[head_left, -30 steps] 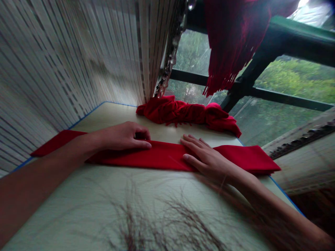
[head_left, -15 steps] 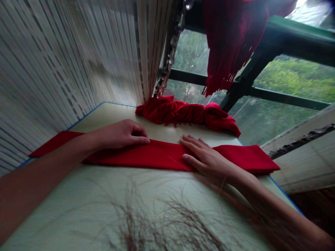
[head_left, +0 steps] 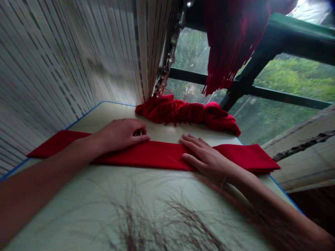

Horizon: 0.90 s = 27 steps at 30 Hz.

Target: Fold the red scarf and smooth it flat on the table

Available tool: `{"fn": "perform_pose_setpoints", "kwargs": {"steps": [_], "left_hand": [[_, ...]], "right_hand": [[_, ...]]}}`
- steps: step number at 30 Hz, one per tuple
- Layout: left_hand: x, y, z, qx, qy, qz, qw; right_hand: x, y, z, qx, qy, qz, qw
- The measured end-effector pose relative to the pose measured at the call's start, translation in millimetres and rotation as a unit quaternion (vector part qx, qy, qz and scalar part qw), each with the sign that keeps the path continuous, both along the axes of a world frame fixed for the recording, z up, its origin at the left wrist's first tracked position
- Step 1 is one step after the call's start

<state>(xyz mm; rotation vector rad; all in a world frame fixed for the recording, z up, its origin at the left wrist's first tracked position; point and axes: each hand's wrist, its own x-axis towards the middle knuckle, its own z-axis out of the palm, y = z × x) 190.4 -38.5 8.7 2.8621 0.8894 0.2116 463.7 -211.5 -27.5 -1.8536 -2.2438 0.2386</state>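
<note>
A red scarf (head_left: 157,155), folded into a long flat strip, lies across the pale table. At its far edge my left hand (head_left: 124,134) has curled fingers, with the thumb along the cloth; the fingertips are partly hidden and seem to pinch that edge. My right hand (head_left: 201,153) rests flat on the strip right of the middle, fingers stretched forward and thumb apart. The layered right end of the scarf shows beyond my right wrist. My left forearm covers part of the strip's left side.
A crumpled red fringed scarf (head_left: 183,111) lies along the table's far edge. Another fringed red scarf (head_left: 232,45) hangs before the green-framed window (head_left: 285,97). A string curtain (head_left: 78,52) borders the left side. The table (head_left: 146,195) has a blue edge. Blurred hair crosses the foreground.
My left hand has shifted very slightly, its fingers lifting a little so a gap shows above the thumb. My right hand and the scarves stay in place.
</note>
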Motion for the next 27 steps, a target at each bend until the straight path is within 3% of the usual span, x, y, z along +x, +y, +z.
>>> {"fn": "perform_pose_setpoints", "kwargs": {"steps": [3,7,12,18,23,27], "left_hand": [[6,-15,-3.9,0.019,-0.040,-0.090,0.995],[15,-44,-9.6,-0.020,0.009,-0.153,0.988],[17,-55,-9.6,-0.081,0.107,-0.137,0.981],[12,-42,-0.6,0.005,-0.011,-0.085,0.996],[14,-39,-10.1,-0.015,0.080,-0.080,0.993],[16,-43,-12.7,0.037,0.017,-0.062,0.997]], "right_hand": [[1,0,-0.5,-0.002,-0.003,0.002,1.000],[1,0,-1.0,0.004,-0.001,0.004,1.000],[2,0,-1.7,-0.005,-0.005,0.002,1.000],[4,1,-2.8,-0.010,-0.004,0.005,1.000],[1,-1,-0.1,-0.007,0.009,0.001,1.000],[-3,-1,2.3,-0.005,0.021,0.004,1.000]]}}
